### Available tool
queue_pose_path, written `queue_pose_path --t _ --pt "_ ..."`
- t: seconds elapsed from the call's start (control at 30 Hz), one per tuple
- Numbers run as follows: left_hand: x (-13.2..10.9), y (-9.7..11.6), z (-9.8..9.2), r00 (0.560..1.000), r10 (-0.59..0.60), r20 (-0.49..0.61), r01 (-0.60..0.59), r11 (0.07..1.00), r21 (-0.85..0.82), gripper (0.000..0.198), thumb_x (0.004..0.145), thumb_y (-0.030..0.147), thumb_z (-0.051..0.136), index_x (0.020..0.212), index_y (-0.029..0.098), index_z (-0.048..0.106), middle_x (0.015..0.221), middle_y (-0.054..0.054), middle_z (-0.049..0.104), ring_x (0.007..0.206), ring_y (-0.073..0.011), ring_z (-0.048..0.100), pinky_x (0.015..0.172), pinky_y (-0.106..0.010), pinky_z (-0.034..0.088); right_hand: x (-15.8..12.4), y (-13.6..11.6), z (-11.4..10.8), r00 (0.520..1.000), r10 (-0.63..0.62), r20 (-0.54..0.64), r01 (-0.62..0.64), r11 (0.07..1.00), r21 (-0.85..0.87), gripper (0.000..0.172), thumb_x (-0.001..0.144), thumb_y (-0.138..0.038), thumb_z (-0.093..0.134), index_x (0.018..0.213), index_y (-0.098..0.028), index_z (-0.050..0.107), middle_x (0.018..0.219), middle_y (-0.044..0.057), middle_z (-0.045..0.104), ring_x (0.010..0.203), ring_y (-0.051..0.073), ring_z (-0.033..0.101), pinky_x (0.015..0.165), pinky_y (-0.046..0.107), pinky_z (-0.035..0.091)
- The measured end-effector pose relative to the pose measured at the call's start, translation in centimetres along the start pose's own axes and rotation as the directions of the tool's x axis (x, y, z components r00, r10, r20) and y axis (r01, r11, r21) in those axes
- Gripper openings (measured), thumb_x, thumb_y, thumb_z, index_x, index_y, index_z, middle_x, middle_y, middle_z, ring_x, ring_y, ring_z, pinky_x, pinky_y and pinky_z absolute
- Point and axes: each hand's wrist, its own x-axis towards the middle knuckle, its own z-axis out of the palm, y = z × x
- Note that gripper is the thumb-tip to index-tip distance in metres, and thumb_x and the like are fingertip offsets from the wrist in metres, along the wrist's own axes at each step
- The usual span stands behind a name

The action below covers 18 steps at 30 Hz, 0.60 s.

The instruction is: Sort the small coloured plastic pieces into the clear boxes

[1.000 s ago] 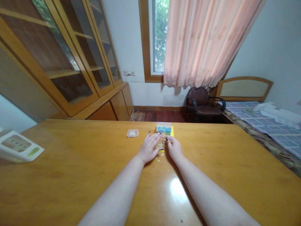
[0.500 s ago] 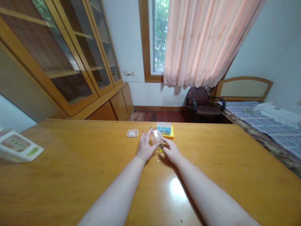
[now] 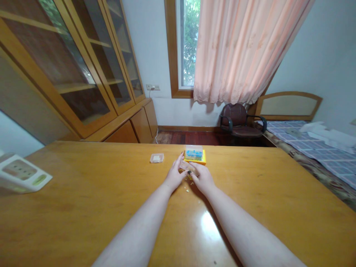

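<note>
A small clear plastic box [image 3: 184, 165] sits between my two hands at the far middle of the table. My left hand [image 3: 174, 175] grips its left side, fingers along the far edge and thumb at the near side. From the right, my right hand [image 3: 203, 178] closes on the same box, its thumb near my left thumb. Small yellow pieces [image 3: 190, 178] show just under the hands, partly hidden. Several tiny pale bits [image 3: 187, 190] lie on the table nearer to me. Right behind the box is a yellow case [image 3: 204, 161] with blue pieces [image 3: 194, 152] under a clear cover.
A shallow clear container [image 3: 157, 158] with something pale in it lies to the left on the wooden table [image 3: 97, 200]. A white and green box [image 3: 25, 172] stands at the far left. Beyond the table are a chair [image 3: 237, 120], a cabinet [image 3: 122, 126] and a bed [image 3: 319, 137].
The clear plastic has gone from tilted up to lying lower and flatter between my hands. My right thumb has come in toward my left thumb, covering more of the yellow pieces.
</note>
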Motion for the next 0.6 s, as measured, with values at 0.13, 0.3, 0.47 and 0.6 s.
queue_pose_path --t 0.13,0.3,0.47,0.6 --pt "-0.09 0.61 -0.55 0.992 0.123 -0.013 -0.117 0.964 0.237 0.060 0.075 0.024 0.063 0.131 0.025 0.042 0.137 -0.008 0.041 0.128 -0.0226 0.038 0.110 -0.043 0.028 0.11 -0.01 -0.17 1.000 0.017 0.015 -0.017 1.000 0.024 0.039 0.079 -0.024 0.055 0.117 -0.022 0.059 0.114 0.008 0.065 0.103 0.023 0.059 0.093 0.040 0.044" --pt "0.14 1.00 -0.93 0.975 0.223 -0.014 -0.204 0.915 0.347 0.036 0.071 0.025 0.068 0.106 0.021 0.058 0.118 -0.006 0.058 0.115 -0.0219 0.050 0.103 -0.043 0.037 0.25 -0.18 -0.46 0.998 0.006 0.065 -0.010 0.998 0.062 0.037 0.078 -0.023 0.055 0.115 -0.022 0.060 0.111 0.007 0.066 0.101 0.022 0.060 0.091 0.038 0.044" --pt "0.30 0.77 -1.00 0.974 0.228 -0.011 -0.206 0.897 0.390 0.026 0.071 0.030 0.070 0.093 0.021 0.061 0.106 -0.004 0.062 0.108 -0.0215 0.054 0.099 -0.041 0.041 0.35 -0.22 -0.49 0.998 -0.011 0.069 0.007 0.999 0.053 0.035 0.079 -0.021 0.055 0.114 -0.022 0.061 0.108 0.006 0.067 0.098 0.021 0.061 0.089 0.037 0.045" --pt "0.08 0.89 -1.11 0.975 0.222 -0.007 -0.195 0.871 0.452 0.042 0.077 0.034 0.063 0.117 0.022 0.054 0.121 -0.007 0.056 0.115 -0.0210 0.049 0.102 -0.039 0.038 0.34 0.10 -0.18 1.000 -0.023 0.002 0.023 1.000 0.001 0.035 0.078 -0.023 0.057 0.113 -0.021 0.061 0.110 0.007 0.066 0.101 0.022 0.060 0.091 0.039 0.044"
